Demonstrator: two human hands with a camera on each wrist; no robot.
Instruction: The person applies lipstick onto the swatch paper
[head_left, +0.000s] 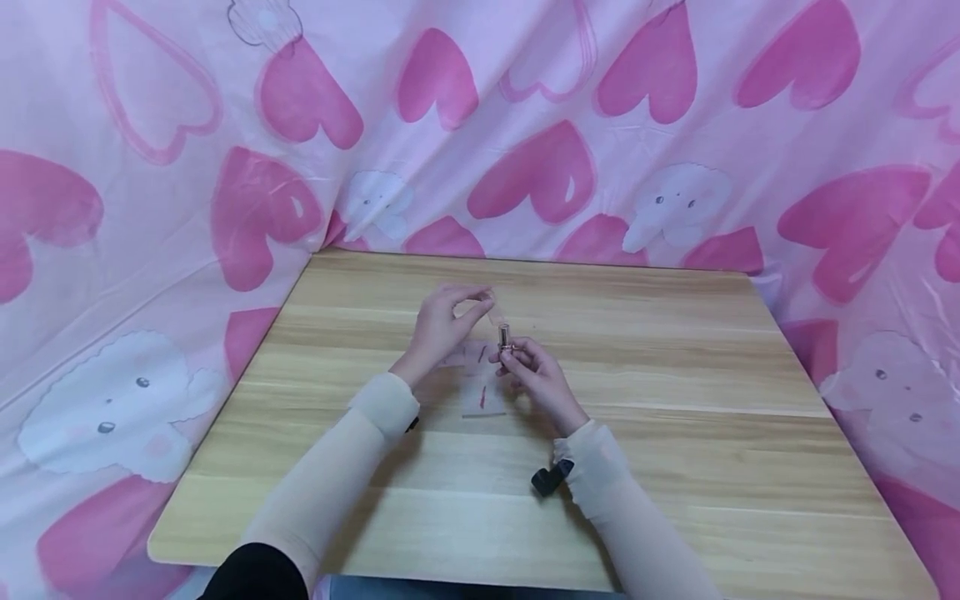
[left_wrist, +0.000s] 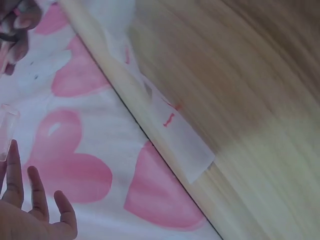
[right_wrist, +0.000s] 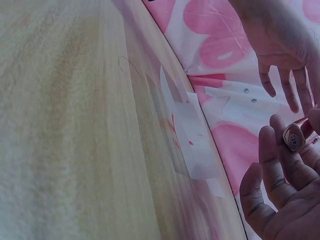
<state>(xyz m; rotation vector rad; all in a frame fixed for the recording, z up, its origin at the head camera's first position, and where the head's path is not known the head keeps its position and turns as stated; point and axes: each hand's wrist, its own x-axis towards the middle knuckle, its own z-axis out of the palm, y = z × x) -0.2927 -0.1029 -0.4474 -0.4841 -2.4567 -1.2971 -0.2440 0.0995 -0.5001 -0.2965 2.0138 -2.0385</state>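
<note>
My right hand pinches a lipstick upright by its lower part, with its gold-coloured tube pointing up. The lipstick's base faces the camera in the right wrist view. Just above and to the left, my left hand pinches a clear cap between thumb and fingertips; the cap is apart from the lipstick or nearly so, I cannot tell exactly. Beneath the hands, thin white paper with red strokes lies on the table, partly hidden by the left hand and its shadow.
A wood-grain table carries the paper. Behind and at both sides hangs a pink curtain with hearts and white cartoon animals. A black wrist camera sits at the right sleeve.
</note>
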